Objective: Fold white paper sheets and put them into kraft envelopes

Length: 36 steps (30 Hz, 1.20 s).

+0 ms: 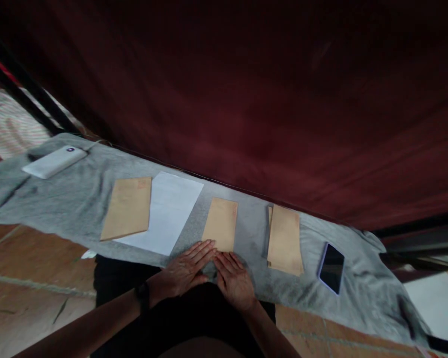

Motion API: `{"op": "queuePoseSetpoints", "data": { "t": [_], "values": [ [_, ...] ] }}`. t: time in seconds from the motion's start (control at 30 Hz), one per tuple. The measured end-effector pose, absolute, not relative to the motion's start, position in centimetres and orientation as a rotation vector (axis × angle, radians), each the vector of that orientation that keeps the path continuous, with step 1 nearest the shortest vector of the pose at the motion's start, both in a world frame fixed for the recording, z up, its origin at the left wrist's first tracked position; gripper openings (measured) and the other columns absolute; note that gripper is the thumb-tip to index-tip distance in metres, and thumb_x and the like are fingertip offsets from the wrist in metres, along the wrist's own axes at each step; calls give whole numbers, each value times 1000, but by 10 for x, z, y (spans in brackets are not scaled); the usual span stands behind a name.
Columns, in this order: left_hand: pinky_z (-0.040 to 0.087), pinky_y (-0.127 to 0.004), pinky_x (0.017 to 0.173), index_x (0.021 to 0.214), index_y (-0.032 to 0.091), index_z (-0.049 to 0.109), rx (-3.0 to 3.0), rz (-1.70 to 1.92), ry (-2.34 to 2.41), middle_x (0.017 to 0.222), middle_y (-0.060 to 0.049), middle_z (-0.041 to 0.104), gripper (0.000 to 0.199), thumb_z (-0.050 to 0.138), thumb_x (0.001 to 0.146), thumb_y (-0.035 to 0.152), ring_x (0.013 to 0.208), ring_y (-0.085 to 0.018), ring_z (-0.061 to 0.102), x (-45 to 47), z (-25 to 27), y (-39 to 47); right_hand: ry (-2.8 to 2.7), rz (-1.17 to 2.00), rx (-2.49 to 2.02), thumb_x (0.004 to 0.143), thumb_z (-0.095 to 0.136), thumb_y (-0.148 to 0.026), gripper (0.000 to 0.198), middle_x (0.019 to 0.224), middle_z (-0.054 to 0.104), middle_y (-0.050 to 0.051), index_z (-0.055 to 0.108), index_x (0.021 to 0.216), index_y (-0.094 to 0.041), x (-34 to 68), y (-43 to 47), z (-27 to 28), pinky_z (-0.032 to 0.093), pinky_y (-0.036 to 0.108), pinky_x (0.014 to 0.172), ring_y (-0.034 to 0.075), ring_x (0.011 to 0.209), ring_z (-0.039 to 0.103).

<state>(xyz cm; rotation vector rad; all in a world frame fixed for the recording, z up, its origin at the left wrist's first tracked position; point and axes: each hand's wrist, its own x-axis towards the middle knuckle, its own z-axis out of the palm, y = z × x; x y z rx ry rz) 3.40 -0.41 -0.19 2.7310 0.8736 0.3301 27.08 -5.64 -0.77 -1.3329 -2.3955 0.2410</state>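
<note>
A brown paper envelope [221, 221] lies flat on the grey cloth, straight in front of me. My left hand [190, 266] rests on its near left corner, fingers stretched out and lying flat. On the near right edge lies my right hand [234, 278], its fingers also extended and flat. The fingertips of both hands almost meet at the envelope's near end, which they partly cover. To the left, a stack of brown envelopes [129, 206] overlaps a sheet of white paper [173, 209]. Another small pile of envelopes [284, 241] lies to the right.
A grey cloth [85, 194] covers the long narrow surface. On its far left lies a white device [56, 161] with a cable. A dark-screened phone [332, 268] lies at the right. Behind rises a dark red curtain [239, 109]. Brown floor tiles [33, 253] show below.
</note>
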Motion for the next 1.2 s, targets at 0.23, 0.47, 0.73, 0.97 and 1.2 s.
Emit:
{"op": "queuePoseSetpoints", "data": {
  "t": [0.23, 0.47, 0.73, 0.97, 1.2],
  "values": [
    [29, -44, 123, 162, 21, 15, 2749, 320, 900, 165, -12, 30, 76, 49, 100, 47, 151, -27, 31, 17, 9, -14, -2299, 143, -1419, 100, 45, -21, 47, 146, 57, 7, 52, 146, -18, 277, -63, -11, 39, 42, 120, 21, 136, 53],
    [29, -40, 123, 162, 21, 16, 2787, 329, 952, 164, -11, 33, 76, 52, 99, 46, 150, -24, 34, 4, -6, -17, -2248, 103, -1509, 101, 45, -21, 52, 148, 55, 6, 43, 153, -20, 290, -76, -14, 36, 45, 121, 22, 136, 53],
    [28, -49, 122, 159, 23, 28, 2859, 345, 1028, 166, -14, 28, 78, 57, 94, 52, 151, -32, 29, 12, -13, -27, -2265, 133, -1512, 103, 44, -24, 48, 149, 54, 8, 46, 151, -19, 282, -74, -7, 32, 47, 123, 23, 142, 47],
    [26, -51, 122, 157, 21, 33, 2874, 316, 1063, 166, -16, 25, 75, 59, 94, 51, 152, -33, 27, 14, -15, -32, -2313, 143, -1430, 104, 44, -28, 49, 152, 50, 8, 45, 151, -16, 257, -72, -14, 34, 43, 122, 21, 143, 45],
    [27, -50, 122, 149, 16, 45, 2828, 355, 1164, 161, -18, 36, 65, 54, 96, 53, 150, -32, 32, 25, -16, -34, -2239, 95, -1499, 104, 41, -23, 51, 150, 53, 8, 41, 154, -19, 280, -82, -19, 34, 44, 122, 21, 139, 50]
  ]
}}
